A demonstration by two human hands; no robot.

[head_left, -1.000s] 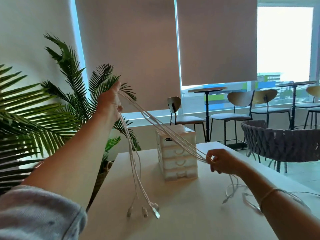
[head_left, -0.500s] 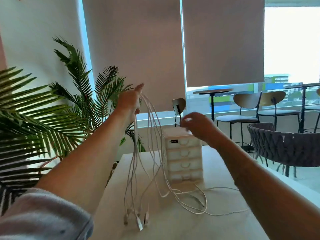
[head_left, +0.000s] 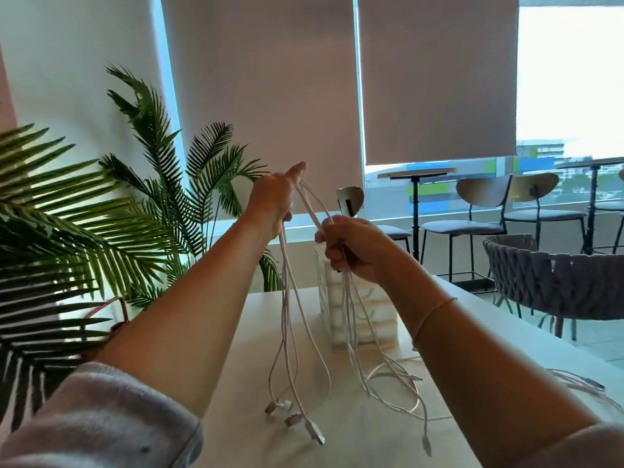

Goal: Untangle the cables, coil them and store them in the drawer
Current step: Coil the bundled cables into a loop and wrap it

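Both grips hold the thin white cables (head_left: 287,298): left hand (head_left: 273,197) above, right hand (head_left: 351,248) just below. Plugs dangling beneath could snag and re-knot when pulled.

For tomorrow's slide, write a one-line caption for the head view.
Both hands, left hand and right hand, hold white cables above the table before a small drawer unit.

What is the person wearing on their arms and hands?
Both forearms are bare, with soft light grey sleeves pushed up towards the elbows: the left sleeve looks fleecy, and the right sleeve shows only at the frame's lower corner. A thin gold-coloured bracelet circles the right wrist. The left hand and right hand wear no gloves, and no rings show.
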